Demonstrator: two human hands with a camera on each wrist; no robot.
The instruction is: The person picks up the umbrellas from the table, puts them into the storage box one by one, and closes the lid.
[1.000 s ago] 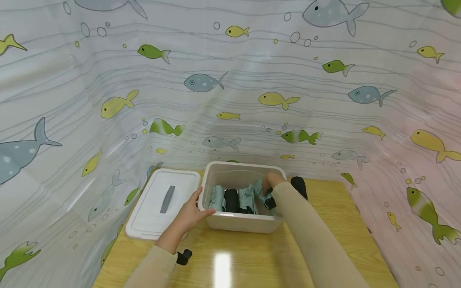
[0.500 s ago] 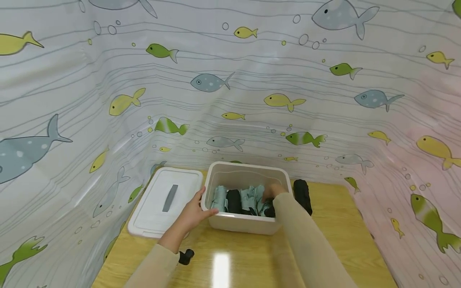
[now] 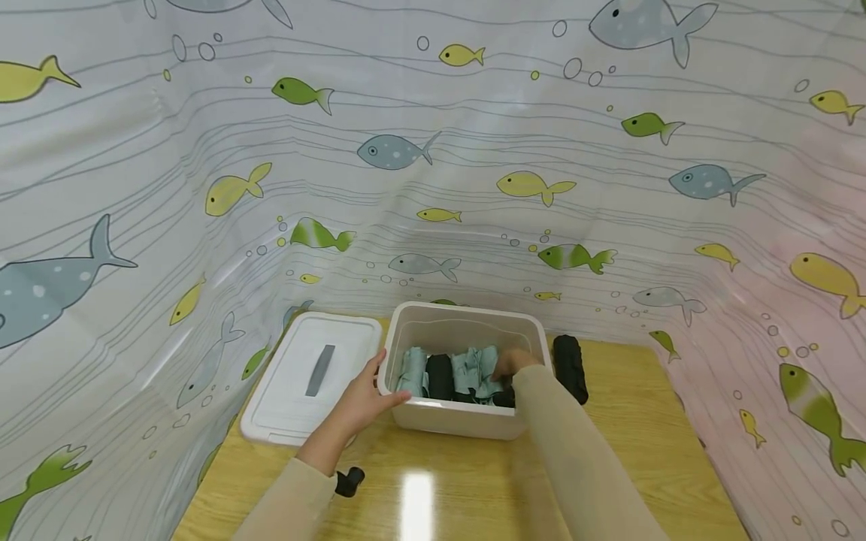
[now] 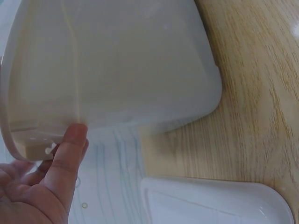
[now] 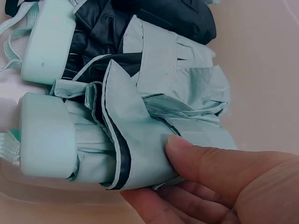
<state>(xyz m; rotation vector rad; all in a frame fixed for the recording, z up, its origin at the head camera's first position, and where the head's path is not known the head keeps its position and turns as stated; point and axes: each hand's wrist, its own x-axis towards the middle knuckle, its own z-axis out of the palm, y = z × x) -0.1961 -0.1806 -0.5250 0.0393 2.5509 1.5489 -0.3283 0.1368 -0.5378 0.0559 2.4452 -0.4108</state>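
A white plastic storage bin (image 3: 460, 425) stands on the table with folded compact umbrellas in a row inside. My left hand (image 3: 361, 402) grips its left rim, thumb over the front corner; in the left wrist view the fingers (image 4: 65, 163) lie along the bin's outer wall. Inside the right end, my right hand (image 3: 512, 364) holds a mint-green folding umbrella (image 5: 145, 144), thumb on its fabric strap and fingers beneath. Its pale handle (image 5: 49, 135) lies beside another umbrella's similar handle (image 5: 50, 39). Left of these are a black umbrella (image 3: 440, 377) and another mint-green umbrella (image 3: 413, 372).
The bin's white lid (image 3: 284, 398), with a grey handle, lies left of the bin. A black folded umbrella (image 3: 570, 368) lies on the wooden table (image 3: 636, 421) to the right. A fish-patterned curtain (image 3: 460, 165) hangs behind and at both sides.
The right hand has lowered the mint-green umbrella, and it now lies closer alongside the others in the bin. The left hand keeps its grip on the rim. The head view has shifted slightly.
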